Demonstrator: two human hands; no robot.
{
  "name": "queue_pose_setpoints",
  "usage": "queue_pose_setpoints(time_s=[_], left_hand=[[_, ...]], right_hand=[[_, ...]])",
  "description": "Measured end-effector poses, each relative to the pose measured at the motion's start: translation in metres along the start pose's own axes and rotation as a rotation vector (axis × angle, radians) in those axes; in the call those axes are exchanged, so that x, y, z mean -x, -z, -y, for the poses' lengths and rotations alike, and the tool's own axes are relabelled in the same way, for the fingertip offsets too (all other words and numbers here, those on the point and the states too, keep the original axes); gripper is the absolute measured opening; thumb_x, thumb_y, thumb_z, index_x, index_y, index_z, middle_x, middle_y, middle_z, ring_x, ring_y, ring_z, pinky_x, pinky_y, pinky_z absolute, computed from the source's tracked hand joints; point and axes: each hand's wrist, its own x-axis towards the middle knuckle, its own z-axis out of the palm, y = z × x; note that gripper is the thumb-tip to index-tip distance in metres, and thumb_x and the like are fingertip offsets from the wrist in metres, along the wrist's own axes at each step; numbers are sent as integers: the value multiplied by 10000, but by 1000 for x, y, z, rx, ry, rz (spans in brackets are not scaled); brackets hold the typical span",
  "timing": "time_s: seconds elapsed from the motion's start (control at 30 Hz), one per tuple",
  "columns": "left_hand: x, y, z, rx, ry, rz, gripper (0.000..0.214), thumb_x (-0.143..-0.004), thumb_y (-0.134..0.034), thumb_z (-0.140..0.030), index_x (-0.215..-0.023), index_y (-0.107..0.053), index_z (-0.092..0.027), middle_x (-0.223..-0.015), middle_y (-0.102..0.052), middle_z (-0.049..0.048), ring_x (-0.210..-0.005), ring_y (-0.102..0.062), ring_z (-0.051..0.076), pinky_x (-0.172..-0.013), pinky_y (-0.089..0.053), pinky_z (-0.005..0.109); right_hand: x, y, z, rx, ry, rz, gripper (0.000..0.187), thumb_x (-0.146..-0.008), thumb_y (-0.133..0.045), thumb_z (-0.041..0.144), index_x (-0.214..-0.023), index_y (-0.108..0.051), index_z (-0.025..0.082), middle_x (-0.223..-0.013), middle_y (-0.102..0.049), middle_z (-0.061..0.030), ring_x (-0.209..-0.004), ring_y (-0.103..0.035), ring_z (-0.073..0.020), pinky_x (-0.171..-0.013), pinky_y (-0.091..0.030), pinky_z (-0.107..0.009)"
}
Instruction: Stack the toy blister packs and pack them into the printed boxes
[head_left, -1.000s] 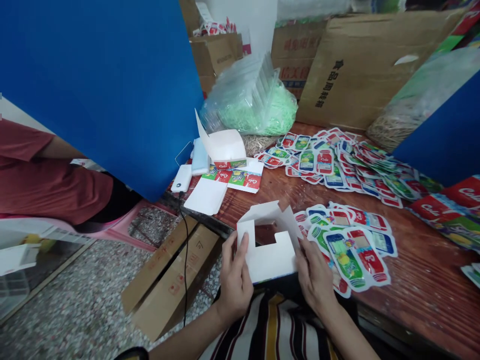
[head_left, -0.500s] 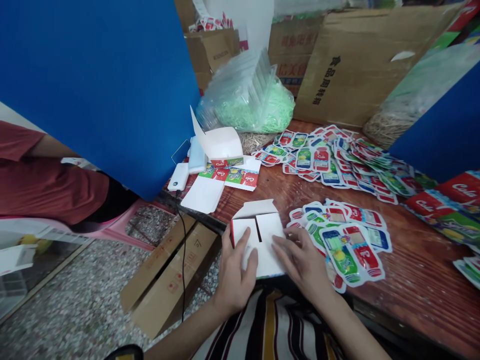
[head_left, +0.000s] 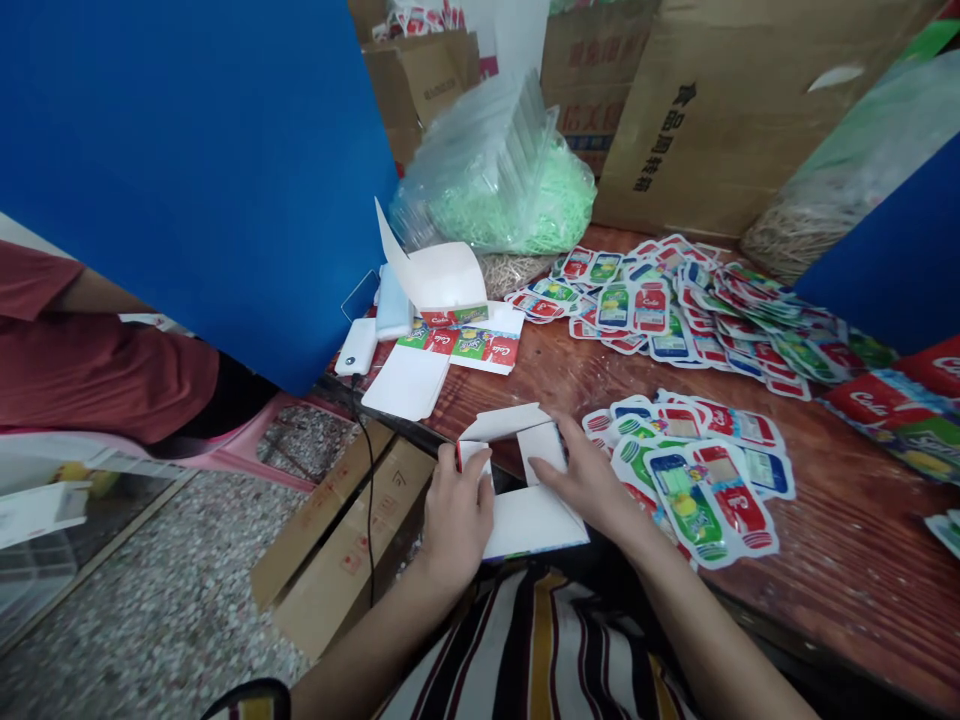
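Note:
A small white cardboard box [head_left: 525,500] lies at the near edge of the wooden table [head_left: 840,560], its end flaps partly folded in. My left hand [head_left: 454,510] grips its left side, thumb on the left flap. My right hand [head_left: 589,480] presses the right flap with its fingers curled over it. A top flap [head_left: 502,422] still stands open at the far end. Just right of the box lies a fan of printed drink-shaped cards [head_left: 697,475].
Flat printed box blanks [head_left: 457,345] and a half-built white box [head_left: 435,280] sit further back, by a white power bank [head_left: 356,348] with a cable. More cards [head_left: 697,310] spread behind. Bags of green shreds [head_left: 510,190], cartons and blue boards surround the table. A person in red sits left.
The box was held up with its flaps spread open; it now lies lower on the table edge. Both hands have folded the side flaps inward and shifted toward the far end.

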Motion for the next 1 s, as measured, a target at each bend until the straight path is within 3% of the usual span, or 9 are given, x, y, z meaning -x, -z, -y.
queue_pose_setpoints(time_s=[0.13, 0.37, 0.5, 0.6, 0.7, 0.8, 0.93, 1.0], left_hand=[[4, -2, 2, 181, -20, -25, 335, -864, -502, -187, -1179, -607, -230, -1150, -470, 102, -1120, -536, 272, -945, -464, 429], [11, -14, 18, 782, 15, -67, 293, -845, -566, -209, -1103, -429, -229, -1275, -482, 98, -1224, -480, 228, -1037, -377, 417], [12, -21, 22, 929, 34, -55, 268, -812, -589, -177, -989, -394, -221, -1282, -497, 108, -1200, -503, 220, -1025, -380, 413], [12, -21, 20, 992, 42, -71, 292, -777, -604, -160, -969, -392, -218, -1249, -524, 109, -1168, -520, 219, -983, -410, 392], [14, -17, 14, 1127, 88, -86, 298, -768, -600, -163, -984, -403, -220, -1252, -546, 108, -1145, -543, 214, -951, -436, 375], [17, -15, 8, 1242, 176, -98, 383, -757, -530, -128, -1100, -396, -234, -1237, -587, 96, -1107, -579, 206, -951, -442, 394], [19, -19, 6, 1298, 224, -116, 448, -729, -505, -114, -1143, -404, -251, -1223, -613, 72, -1103, -589, 198, -955, -445, 394], [19, -23, 7, 1303, 232, -118, 422, -743, -512, -128, -1134, -418, -256, -1231, -612, 62, -1131, -578, 196, -973, -435, 393]], right_hand=[[3, 3, 2, -8, 10, 15, 501, -779, -604, 279, -1246, -450, 184, -1218, -573, -107, -1140, -542, -246, -967, -441, -412], [15, 20, 10, 38, 109, 81, 263, -813, -614, 260, -1060, -542, 206, -1001, -612, -51, -948, -589, -203, -817, -494, -328], [17, 27, 15, 188, 237, 171, 411, -903, -481, 198, -1305, -516, 273, -1163, -602, -66, -979, -614, -180, -824, -523, -323], [17, 32, 16, 326, 446, 245, 519, -897, -468, 159, -1371, -471, 369, -1368, -513, -49, -1169, -546, -216, -988, -448, -452], [19, 37, 19, 275, 601, 370, 544, -866, -599, 394, -1390, -454, 360, -1496, -382, -44, -1339, -379, -275, -1097, -292, -561], [22, 39, 23, 201, 571, 434, 703, -771, -641, 606, -1393, -461, 331, -1502, -374, -58, -1329, -389, -298, -1079, -325, -551], [25, 32, 26, 238, 482, 340, 379, -882, -588, 439, -1252, -603, 361, -1423, -485, -31, -1266, -453, -260, -1046, -377, -511], [26, 24, 27, 283, 448, 250, 378, -897, -581, 380, -1274, -587, 356, -1370, -534, -39, -1228, -467, -251, -1029, -395, -499]])
